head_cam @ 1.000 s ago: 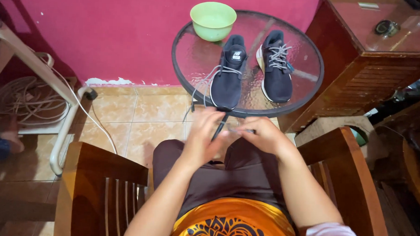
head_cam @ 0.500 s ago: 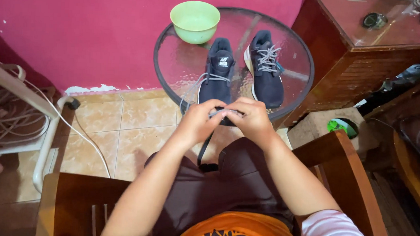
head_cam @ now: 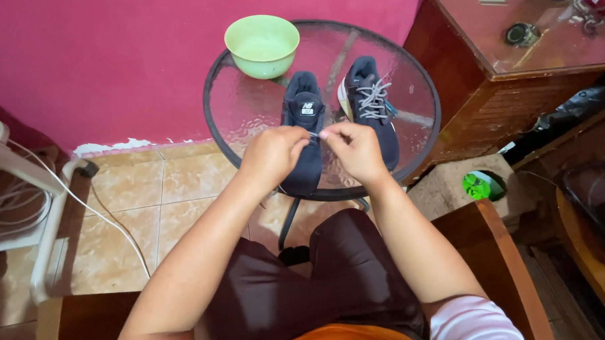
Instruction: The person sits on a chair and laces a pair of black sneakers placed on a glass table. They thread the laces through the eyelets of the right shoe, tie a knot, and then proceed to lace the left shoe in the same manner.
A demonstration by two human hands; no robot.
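Two dark navy sneakers stand on a round glass table (head_cam: 251,114). The left sneaker (head_cam: 304,110) lies under both my hands; the right sneaker (head_cam: 372,105) with grey laces sits beside it, untouched. My left hand (head_cam: 271,154) and my right hand (head_cam: 355,148) meet over the left sneaker's middle, each pinching a thin grey lace (head_cam: 314,133) between thumb and fingers. The hands hide most of that shoe's lacing.
A light green bowl (head_cam: 262,42) stands at the table's far left. A dark wooden cabinet (head_cam: 513,83) with a glass top is at the right, a pink wall behind. A white stand (head_cam: 27,180) and cables are at the left. Wooden chair arms flank my lap.
Both hands have moved forward from over my lap onto the left sneaker on the table. The view has shifted so the table sits more central.
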